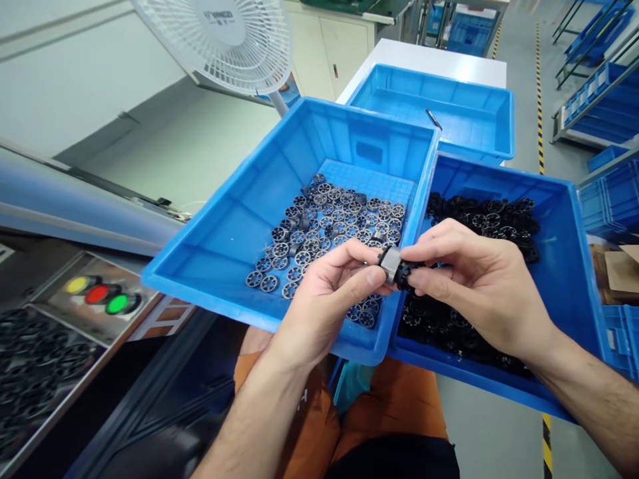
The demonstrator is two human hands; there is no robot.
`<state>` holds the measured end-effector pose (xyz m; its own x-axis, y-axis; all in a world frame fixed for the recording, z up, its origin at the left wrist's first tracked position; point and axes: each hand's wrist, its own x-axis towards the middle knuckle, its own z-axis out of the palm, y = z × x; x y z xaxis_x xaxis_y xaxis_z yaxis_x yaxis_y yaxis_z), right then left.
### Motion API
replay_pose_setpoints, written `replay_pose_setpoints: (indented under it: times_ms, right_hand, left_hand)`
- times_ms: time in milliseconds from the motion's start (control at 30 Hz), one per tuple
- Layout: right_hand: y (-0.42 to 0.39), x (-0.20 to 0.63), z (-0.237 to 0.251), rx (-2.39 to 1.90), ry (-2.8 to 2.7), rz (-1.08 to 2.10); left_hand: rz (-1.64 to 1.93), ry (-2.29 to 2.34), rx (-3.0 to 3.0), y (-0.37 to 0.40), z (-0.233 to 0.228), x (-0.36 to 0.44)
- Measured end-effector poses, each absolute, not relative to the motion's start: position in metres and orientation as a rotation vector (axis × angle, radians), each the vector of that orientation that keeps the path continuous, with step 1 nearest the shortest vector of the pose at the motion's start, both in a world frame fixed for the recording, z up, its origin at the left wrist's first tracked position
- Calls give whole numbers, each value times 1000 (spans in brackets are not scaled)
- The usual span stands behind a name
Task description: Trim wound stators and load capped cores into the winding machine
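Note:
My left hand (327,293) pinches a small grey ring-shaped part (390,261) between thumb and fingers. My right hand (474,283) grips a black wheel-like part (405,274) pressed against that grey piece. Both hands meet above the seam between two blue bins. The left blue bin (239,219) holds several grey spoked rings (329,226). The right blue bin (574,266) holds a heap of black wheel parts (486,216), partly hidden under my right hand.
A third blue bin (464,100) with a thin dark stick stands behind. A white fan (224,40) is at the upper left. Yellow, red and green buttons (100,296) sit on a machine panel at left, beside a tray of dark parts (30,366). My orange trousers (379,412) show below.

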<state>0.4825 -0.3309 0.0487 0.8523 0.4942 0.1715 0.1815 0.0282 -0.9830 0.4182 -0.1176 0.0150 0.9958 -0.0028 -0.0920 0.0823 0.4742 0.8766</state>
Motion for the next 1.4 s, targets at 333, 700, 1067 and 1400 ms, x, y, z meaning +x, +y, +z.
replay_pose_setpoints:
  times_ms: [333, 700, 1067, 1400]
  right_hand:
    - [-328, 480, 47, -1515, -522, 222]
    - [-330, 478, 49, -1628, -610, 168]
    - [-336, 474, 50, -1642, -842, 107]
    - [-337, 465, 57, -1543, -921, 44]
  left_hand:
    - [-73, 89, 1060, -118, 17, 417]
    - [-124, -26, 1048, -117, 14, 414]
    - [446, -262, 1486, -124, 13, 395]
    - [639, -331, 1388, -126, 13, 396]
